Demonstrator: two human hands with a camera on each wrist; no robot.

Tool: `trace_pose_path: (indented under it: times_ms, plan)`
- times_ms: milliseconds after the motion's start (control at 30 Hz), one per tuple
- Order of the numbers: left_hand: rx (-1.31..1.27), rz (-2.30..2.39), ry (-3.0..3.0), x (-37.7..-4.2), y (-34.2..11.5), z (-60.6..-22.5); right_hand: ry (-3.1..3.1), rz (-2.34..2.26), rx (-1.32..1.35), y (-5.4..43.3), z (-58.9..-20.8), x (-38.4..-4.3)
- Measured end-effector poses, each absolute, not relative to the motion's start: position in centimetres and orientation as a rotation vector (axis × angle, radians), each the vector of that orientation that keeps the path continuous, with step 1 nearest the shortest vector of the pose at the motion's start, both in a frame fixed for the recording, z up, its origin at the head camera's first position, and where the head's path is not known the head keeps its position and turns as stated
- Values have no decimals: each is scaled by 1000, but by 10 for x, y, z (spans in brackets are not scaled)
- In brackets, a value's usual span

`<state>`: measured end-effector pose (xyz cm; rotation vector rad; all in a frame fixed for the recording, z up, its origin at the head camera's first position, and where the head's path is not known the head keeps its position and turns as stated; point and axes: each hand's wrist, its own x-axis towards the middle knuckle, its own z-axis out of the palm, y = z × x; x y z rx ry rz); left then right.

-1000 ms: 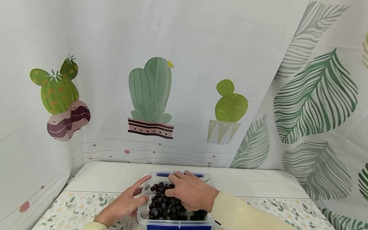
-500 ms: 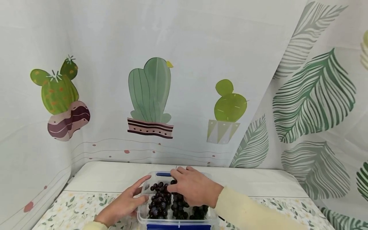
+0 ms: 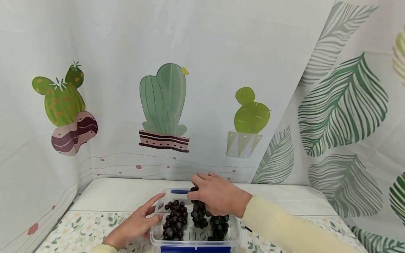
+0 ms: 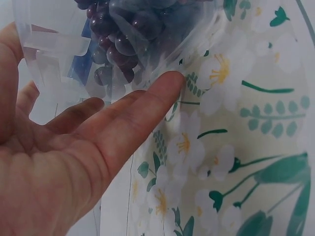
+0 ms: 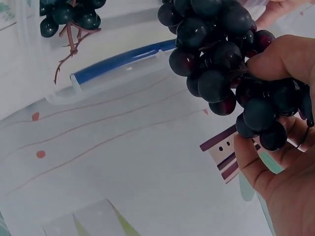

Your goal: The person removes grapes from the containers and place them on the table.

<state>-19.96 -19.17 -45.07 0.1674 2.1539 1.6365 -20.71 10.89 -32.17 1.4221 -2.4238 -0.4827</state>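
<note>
My right hand (image 3: 218, 195) holds a bunch of grapes (image 5: 214, 64) over the box (image 3: 193, 237), toward its far edge; my left hand (image 3: 137, 225), fingers spread, rests against its left edge. I'd best grip gently, avoiding the other bunches (image 3: 175, 221).

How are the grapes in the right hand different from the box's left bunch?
The right hand grips the held bunch; no hand grips the left bunch in the box. In the head view, the hand partly covers the held bunch, but not the left bunch. Both have dark, round grapes.
</note>
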Motion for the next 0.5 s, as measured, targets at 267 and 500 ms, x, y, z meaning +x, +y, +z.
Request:
trace_pose_path:
  times_ms: [267, 500]
  plan:
    - [150, 1616, 2159, -202, -191, -451, -2354, -491, 1410, 111, -314, -206]
    - [134, 1625, 2174, -203, -190, -453, -2358, -449, 1442, 112, -305, -208]
